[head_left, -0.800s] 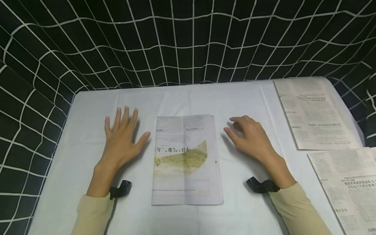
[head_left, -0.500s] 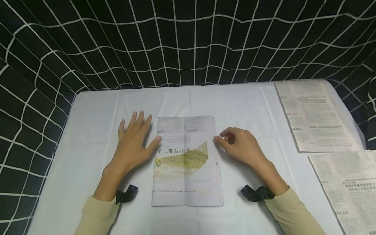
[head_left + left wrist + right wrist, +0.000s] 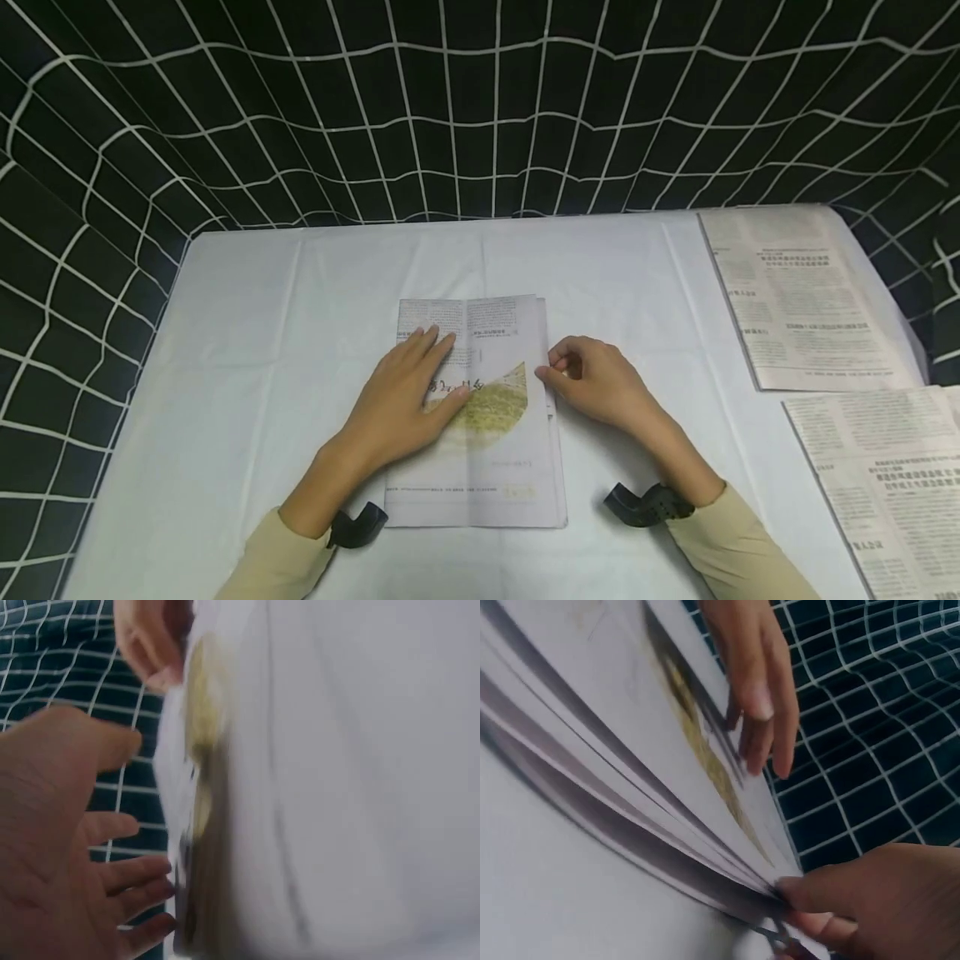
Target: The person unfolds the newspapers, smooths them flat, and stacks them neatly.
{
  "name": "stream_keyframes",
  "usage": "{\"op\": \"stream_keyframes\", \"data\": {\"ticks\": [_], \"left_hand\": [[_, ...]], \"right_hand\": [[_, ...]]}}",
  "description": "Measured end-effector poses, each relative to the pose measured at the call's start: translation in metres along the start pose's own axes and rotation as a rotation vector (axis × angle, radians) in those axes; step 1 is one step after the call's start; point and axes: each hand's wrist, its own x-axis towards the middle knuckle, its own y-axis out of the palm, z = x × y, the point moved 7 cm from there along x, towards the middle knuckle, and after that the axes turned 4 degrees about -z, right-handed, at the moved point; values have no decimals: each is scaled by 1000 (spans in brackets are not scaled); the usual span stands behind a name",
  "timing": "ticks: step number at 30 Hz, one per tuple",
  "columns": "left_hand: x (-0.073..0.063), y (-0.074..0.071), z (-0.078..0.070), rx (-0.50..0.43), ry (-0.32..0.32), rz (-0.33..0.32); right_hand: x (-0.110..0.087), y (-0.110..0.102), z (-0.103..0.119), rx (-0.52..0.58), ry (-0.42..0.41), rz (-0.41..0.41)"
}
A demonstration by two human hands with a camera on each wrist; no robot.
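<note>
A folded newspaper with a green-and-yellow picture lies in the middle of the white table. My left hand is over its left half, fingers straight and spread. In the left wrist view, the fingertips of that left hand are close to the page. At the newspaper's right edge, my right hand pinches the paper between thumb and curled fingers. The right wrist view has the right thumb on top of the edge, where several layers of the newspaper stand slightly apart.
Two more newspapers, one at the back right and one at the front right, lie flat on the white-covered table. Black walls with white netting rise behind and at both sides.
My left hand has moved right, from the bare cloth onto the newspaper. My right hand has come left and down to the paper's right edge and now pinches it.
</note>
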Motion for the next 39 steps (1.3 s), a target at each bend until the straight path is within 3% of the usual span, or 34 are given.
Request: {"op": "stream_keyframes", "data": {"ticks": [6,10,16,23,31,39], "left_hand": [[1,5,-9,-47,2,-67],[2,9,-14,-103,-15,-71],[6,17,-26,-174,-38,-48],[9,19,-41,-193,-82,-30],[12,22,-48,-246,-139,3],[11,24,-46,-357,-190,26]], "right_hand": [[2,0,8,106,-68,-58],[2,0,12,153,-59,-59],[1,4,12,284,-12,-4],[2,9,12,488,-3,26],[-1,19,16,639,50,132],[-7,23,27,709,25,207]]}}
